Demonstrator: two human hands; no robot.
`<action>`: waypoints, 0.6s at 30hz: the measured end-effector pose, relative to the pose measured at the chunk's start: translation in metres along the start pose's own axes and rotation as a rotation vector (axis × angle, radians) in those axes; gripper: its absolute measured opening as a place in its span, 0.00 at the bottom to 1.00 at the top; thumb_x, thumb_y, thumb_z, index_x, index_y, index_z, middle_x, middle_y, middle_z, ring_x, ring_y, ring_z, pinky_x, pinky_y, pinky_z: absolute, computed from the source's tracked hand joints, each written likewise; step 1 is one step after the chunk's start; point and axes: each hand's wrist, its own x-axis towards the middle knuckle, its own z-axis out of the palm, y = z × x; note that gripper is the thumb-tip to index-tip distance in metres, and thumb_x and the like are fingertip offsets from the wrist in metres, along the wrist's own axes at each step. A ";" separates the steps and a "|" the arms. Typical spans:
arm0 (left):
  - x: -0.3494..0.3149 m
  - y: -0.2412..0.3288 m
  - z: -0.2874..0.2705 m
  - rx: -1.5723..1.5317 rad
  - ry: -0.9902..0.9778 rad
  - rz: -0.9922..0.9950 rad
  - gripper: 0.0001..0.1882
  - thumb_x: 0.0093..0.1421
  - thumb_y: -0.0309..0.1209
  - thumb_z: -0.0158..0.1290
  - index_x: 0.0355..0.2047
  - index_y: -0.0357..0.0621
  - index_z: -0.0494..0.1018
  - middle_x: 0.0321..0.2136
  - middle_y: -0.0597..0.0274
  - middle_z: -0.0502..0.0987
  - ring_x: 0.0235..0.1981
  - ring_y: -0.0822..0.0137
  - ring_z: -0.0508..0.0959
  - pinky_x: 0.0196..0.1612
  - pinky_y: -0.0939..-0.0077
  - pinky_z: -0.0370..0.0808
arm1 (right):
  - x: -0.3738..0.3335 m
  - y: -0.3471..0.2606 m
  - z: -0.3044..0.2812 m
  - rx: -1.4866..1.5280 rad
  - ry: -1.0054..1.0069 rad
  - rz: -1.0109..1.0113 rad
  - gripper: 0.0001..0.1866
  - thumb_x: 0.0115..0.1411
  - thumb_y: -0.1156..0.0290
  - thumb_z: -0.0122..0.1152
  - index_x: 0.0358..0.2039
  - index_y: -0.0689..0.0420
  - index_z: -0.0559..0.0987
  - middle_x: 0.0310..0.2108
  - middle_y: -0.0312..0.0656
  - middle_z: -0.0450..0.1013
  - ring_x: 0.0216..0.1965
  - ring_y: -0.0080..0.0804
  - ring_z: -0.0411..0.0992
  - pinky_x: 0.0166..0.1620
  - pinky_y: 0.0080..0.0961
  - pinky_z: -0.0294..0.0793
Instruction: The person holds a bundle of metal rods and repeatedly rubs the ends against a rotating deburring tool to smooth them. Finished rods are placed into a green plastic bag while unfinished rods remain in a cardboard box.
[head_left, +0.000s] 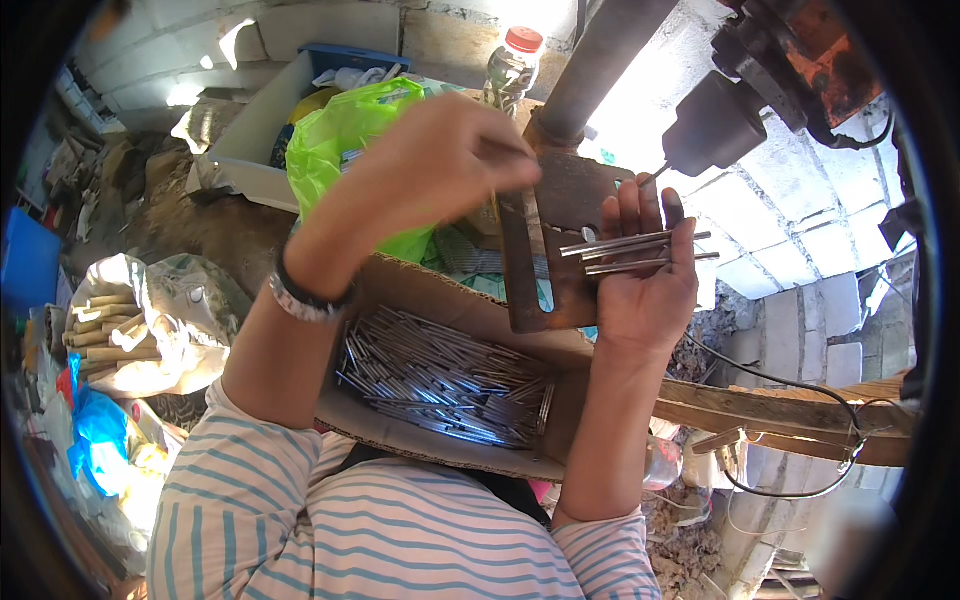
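My right hand (645,290) is held palm up with several thin, shiny metal rods (630,247) lying across it below the fingers, the thumb beside them. Blurred by motion, my left hand (460,150) is raised over a bright green plastic bag (340,135), its fingers curled; whether anything is in them is hidden. In front of my body, a cardboard box (440,440) holds many more loose metal rods (440,375). Just beyond my right hand is a rusty slotted metal plate (525,290) at the foot of a thick steel column (605,70).
A drill chuck (715,125) with a thin bit hangs near my right fingertips. Behind the green bag stands a pale bin (250,140); a red-lidded jar (512,65) is by the column. At left is a sack of bundled sticks (120,330). A wooden beam (780,420) and cable run at right.
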 end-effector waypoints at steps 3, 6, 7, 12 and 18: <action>-0.007 0.027 0.026 -0.074 -0.146 0.110 0.10 0.53 0.32 0.58 0.32 0.38 0.78 0.26 0.58 0.80 0.28 0.65 0.79 0.35 0.73 0.73 | -0.001 0.002 0.004 0.055 -0.020 -0.023 0.20 0.69 0.60 0.35 0.49 0.63 0.65 0.53 0.54 0.64 0.58 0.48 0.60 0.61 0.46 0.60; -0.008 0.033 0.036 -0.064 -0.170 0.133 0.09 0.54 0.31 0.58 0.33 0.39 0.78 0.26 0.60 0.80 0.28 0.69 0.79 0.34 0.74 0.73 | 0.000 0.003 0.003 0.050 -0.046 -0.041 0.20 0.69 0.59 0.33 0.49 0.63 0.65 0.54 0.55 0.62 0.60 0.49 0.57 0.63 0.48 0.56; -0.008 0.032 0.038 -0.068 -0.162 0.130 0.09 0.54 0.30 0.58 0.33 0.39 0.78 0.26 0.60 0.80 0.28 0.70 0.79 0.34 0.75 0.73 | 0.000 0.003 0.003 0.043 -0.056 -0.043 0.21 0.69 0.59 0.34 0.51 0.64 0.63 0.54 0.55 0.62 0.58 0.47 0.60 0.60 0.45 0.59; 0.002 0.025 0.049 -0.260 0.048 0.044 0.07 0.53 0.28 0.56 0.31 0.38 0.78 0.25 0.54 0.79 0.26 0.61 0.79 0.32 0.72 0.74 | -0.004 0.002 -0.003 -0.137 0.055 -0.093 0.23 0.69 0.58 0.37 0.53 0.64 0.63 0.46 0.49 0.66 0.44 0.36 0.68 0.46 0.34 0.70; 0.008 0.024 0.067 -0.416 0.170 0.052 0.09 0.55 0.29 0.55 0.33 0.37 0.78 0.26 0.54 0.79 0.24 0.63 0.79 0.30 0.74 0.74 | -0.005 0.002 0.000 -0.198 -0.022 -0.056 0.17 0.66 0.65 0.48 0.48 0.65 0.68 0.33 0.44 0.69 0.29 0.24 0.67 0.22 0.16 0.63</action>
